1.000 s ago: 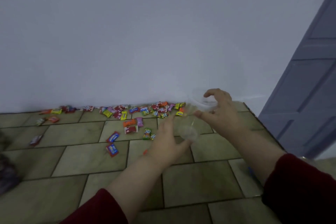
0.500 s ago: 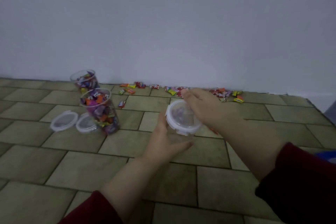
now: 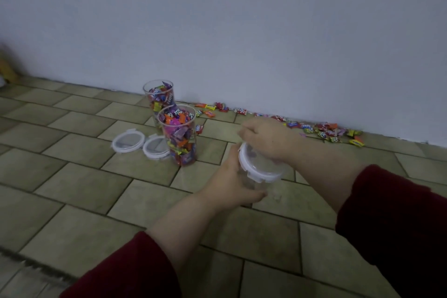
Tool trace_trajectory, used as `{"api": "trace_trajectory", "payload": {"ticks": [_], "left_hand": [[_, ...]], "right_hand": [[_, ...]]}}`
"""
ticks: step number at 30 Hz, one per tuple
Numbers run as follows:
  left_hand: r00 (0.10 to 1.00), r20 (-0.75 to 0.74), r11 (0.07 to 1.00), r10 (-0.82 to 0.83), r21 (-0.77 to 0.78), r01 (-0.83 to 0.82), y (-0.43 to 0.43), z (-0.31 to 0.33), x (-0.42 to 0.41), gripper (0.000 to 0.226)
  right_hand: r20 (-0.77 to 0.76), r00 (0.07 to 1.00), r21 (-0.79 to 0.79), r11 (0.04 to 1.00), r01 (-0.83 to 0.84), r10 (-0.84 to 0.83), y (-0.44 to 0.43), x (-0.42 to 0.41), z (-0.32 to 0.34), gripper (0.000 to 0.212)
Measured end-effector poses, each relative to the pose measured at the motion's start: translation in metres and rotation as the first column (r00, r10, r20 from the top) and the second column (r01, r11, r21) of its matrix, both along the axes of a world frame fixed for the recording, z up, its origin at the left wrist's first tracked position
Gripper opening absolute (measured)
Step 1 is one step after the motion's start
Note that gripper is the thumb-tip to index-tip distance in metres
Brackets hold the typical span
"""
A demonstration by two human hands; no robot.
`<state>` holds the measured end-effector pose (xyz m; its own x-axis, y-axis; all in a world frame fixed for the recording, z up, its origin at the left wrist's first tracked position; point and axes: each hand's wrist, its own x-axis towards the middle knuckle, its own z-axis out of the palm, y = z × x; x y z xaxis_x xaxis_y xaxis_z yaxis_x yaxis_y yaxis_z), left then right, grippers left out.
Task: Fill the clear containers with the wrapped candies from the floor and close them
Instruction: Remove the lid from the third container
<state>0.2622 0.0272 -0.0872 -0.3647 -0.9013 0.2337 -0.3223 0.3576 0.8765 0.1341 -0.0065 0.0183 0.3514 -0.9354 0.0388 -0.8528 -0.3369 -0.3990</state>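
Note:
My left hand [image 3: 229, 182] grips the side of an empty clear container [image 3: 256, 184] held above the floor. My right hand [image 3: 263, 139] rests on its white-rimmed lid [image 3: 260, 167], fingers curled over the far edge. Two clear containers full of wrapped candies stand open near the wall: the nearer one [image 3: 180, 135] and one behind it [image 3: 159, 97]. Two loose lids [image 3: 128, 140] [image 3: 154, 147] lie flat to their left. Several wrapped candies [image 3: 324, 129] are scattered along the base of the wall.
The floor is beige tile [image 3: 96, 201] meeting a plain white wall [image 3: 242, 31]. A blurred yellowish object [image 3: 7, 70] sits at the far left by the wall. A rug edge [image 3: 29, 266] shows at bottom left.
My view swung left, bringing the filled containers and loose lids into sight. The lid in my right hand came down onto the empty container in my left hand.

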Motion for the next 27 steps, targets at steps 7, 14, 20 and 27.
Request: {"api": "trace_trajectory", "payload": {"ticks": [7,14,20,27], "left_hand": [[0.987,0.136,0.996,-0.085,-0.011,0.088,-0.014,0.008,0.001,0.101],[0.993,0.089,0.996,-0.073,0.061,0.068,-0.021,0.008,-0.001,0.094],[0.994,-0.033,0.995,0.1,0.009,-0.1,-0.024,-0.005,-0.002,0.085],[0.981,-0.082,0.981,0.177,0.09,-0.17,-0.023,-0.003,-0.008,0.088]], "right_hand": [[-0.245,0.963,0.139,0.987,-0.08,0.112,-0.008,0.007,0.005,0.028],[-0.049,0.995,0.148,0.986,-0.075,0.083,-0.014,0.002,0.007,0.028],[-0.136,0.984,-0.374,0.913,-0.162,0.119,0.012,-0.009,-0.027,0.057],[-0.48,0.874,-0.602,0.698,-0.389,0.073,0.018,-0.027,-0.043,0.052]]}}
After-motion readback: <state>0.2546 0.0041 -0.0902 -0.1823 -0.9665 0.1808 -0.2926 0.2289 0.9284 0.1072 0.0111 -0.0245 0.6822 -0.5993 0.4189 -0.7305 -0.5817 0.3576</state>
